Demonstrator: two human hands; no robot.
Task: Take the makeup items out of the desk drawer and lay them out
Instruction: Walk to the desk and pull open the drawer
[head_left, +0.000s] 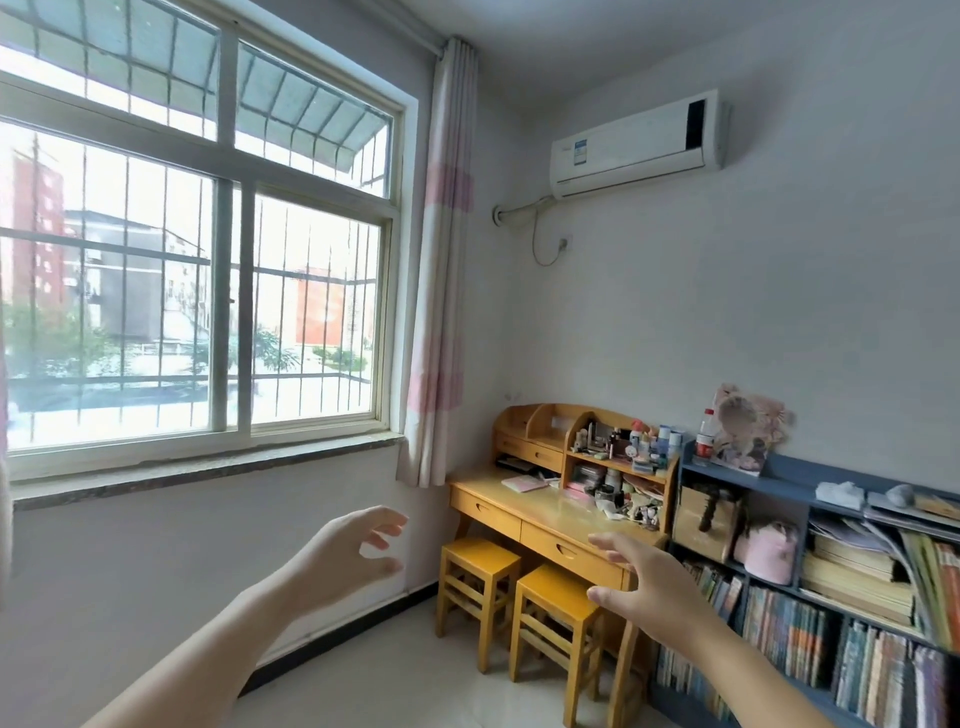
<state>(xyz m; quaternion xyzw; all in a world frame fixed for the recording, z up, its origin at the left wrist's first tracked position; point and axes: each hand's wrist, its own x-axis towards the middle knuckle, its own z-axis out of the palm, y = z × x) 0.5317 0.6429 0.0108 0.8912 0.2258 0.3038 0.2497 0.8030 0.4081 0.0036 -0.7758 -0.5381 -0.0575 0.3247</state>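
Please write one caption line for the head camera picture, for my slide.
Both empty hands, left hand and right hand, reach toward the wooden desk, its drawers shut.

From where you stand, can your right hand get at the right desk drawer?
Probably not yet. The right hand is open in mid-air, the drawer is shut across the room, and a yellow stool stands in front of it.

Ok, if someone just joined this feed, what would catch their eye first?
Probably the two empty hands raised in the foreground, left hand and right hand, fingers spread. Beyond them, the wooden desk stands in the corner, drawers shut, with two yellow stools tucked under it. The big barred window fills the left.
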